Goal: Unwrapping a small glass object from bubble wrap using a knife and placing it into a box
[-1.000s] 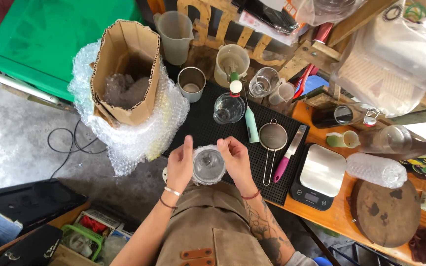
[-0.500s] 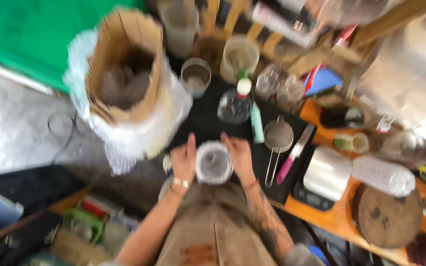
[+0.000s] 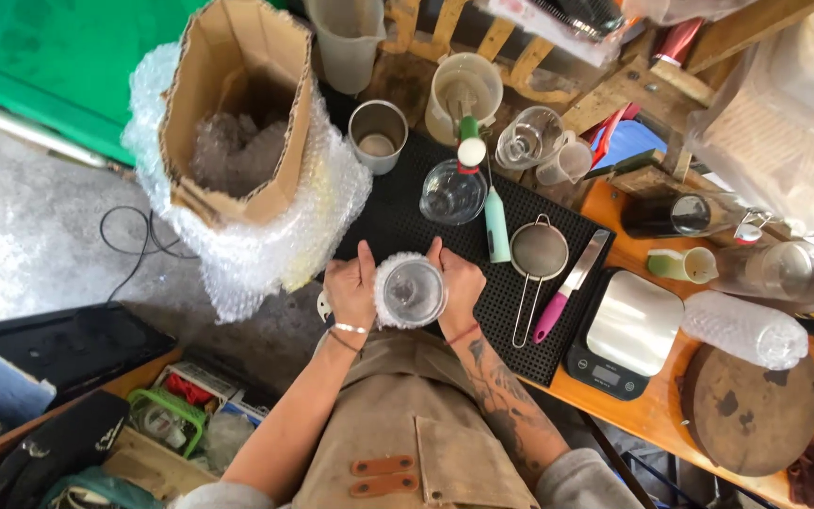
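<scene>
My left hand [image 3: 350, 287] and my right hand [image 3: 459, 283] grip the two sides of a clear glass [image 3: 411, 290] wrapped in white bubble wrap, seen from above at the near edge of a black bar mat [image 3: 416, 219]. The glass's open mouth faces up. Both thumbs point away from me along its sides. Just beyond my right hand lie a pale green milk frother [image 3: 495, 222] and a small metal strainer [image 3: 539, 253].
An open cardboard box [image 3: 237, 104] in bubble wrap stands at the left. On the mat sit a steel cup [image 3: 377, 134], a round glass flask [image 3: 452, 188] and a pink-handled knife [image 3: 569, 286]. A digital scale [image 3: 624, 332], bottles and a round wooden board [image 3: 751, 410] are at the right.
Both hands stay on the wrapped glass. The head camera has moved, so the whole scene sits slightly differently in view.
</scene>
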